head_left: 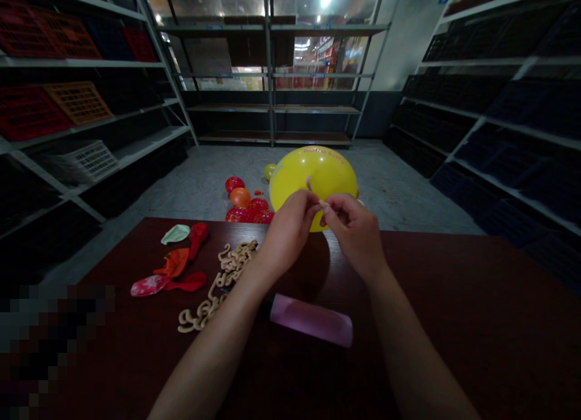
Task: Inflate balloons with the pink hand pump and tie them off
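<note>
A large inflated yellow balloon (336,172) with printed lettering is held just above the far edge of the table. My left hand (296,217) and my right hand (351,226) meet at its near side, fingers closed in a pinch. Between the fingertips is a small pale piece of the balloon's neck or a tie; which one I cannot tell. Below the hands lies a pink cylinder-shaped balloon pump (312,320). Left of it, partly behind my left forearm, is a pile of beige rubber ties (236,256).
Flat balloons lie on the table's left: mint (175,233), red (198,238), orange (175,262) and patterned pink (147,285). Inflated red and orange balloons (240,197) rest on the floor beyond the dark table (454,287). Shelves with crates (79,102) line the sides.
</note>
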{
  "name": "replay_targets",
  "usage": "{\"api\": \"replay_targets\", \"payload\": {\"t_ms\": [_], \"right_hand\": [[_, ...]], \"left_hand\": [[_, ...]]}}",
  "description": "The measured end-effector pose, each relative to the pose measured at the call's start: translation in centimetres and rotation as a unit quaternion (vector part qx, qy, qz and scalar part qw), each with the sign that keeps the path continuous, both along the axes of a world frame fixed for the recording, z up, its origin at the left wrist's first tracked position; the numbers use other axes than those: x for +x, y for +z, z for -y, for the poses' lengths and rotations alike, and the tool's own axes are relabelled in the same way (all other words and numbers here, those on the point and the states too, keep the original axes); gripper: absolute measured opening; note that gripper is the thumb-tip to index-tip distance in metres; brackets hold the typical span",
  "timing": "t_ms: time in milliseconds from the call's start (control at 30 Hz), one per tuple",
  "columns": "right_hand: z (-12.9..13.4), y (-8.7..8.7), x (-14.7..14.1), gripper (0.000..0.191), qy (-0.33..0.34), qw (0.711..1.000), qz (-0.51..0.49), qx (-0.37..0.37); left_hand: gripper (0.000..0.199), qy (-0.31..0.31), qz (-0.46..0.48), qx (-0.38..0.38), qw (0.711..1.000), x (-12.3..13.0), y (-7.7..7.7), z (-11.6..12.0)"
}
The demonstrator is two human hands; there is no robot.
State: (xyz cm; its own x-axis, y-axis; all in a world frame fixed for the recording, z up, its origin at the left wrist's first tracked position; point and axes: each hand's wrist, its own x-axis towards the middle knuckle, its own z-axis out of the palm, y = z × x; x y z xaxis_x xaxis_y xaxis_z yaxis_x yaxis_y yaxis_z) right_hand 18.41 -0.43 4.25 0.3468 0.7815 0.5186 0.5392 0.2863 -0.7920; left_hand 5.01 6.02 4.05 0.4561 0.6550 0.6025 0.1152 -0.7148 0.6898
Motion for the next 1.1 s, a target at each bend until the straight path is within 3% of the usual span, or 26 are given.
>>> {"api": "replay_targets", "payload": {"t_ms": [167, 333, 433, 567, 800, 967, 1100], "right_hand": [[0.0, 0.0, 0.1, 0.009, -0.001, 1.0, 0.027, 0.002], [0.3, 0.3, 0.0, 0.008, -0.006, 0.997, 0.07, 0.02], [0.5, 0.6, 0.1, 0.008, -0.007, 0.996, 0.086, 0.024], [0.6, 0.7, 0.5, 0.011, 0.022, 0.998, 0.065, 0.004], [0.5, 0.6, 1.0, 0.014, 0.079, 0.996, -0.042, -0.023], [0.2, 0.4, 0.4, 0.017, 0.11, 0.99, -0.086, -0.019], [0.2, 0.3, -0.6, 0.017, 0.112, 0.988, -0.109, -0.002]], "left_hand": [[0.005, -0.039, 0.045, -0.092, 0.994, -0.1, 0.0, -0.3], [0.012, -0.118, 0.068, -0.237, 0.962, -0.9, 0.8, -0.1], [0.013, -0.159, 0.049, -0.262, 0.951, -1.3, 1.1, 0.1], [0.013, -0.19, 0.037, -0.192, 0.962, -1.5, 0.8, -0.2], [0.007, -0.061, 0.008, -0.018, 0.998, -0.9, 0.2, -0.4], [0.002, 0.001, 0.03, 0.09, 0.996, -0.7, 0.3, -0.3], [0.005, 0.031, 0.1, 0.111, 0.988, -0.5, -0.1, -0.2]]}}
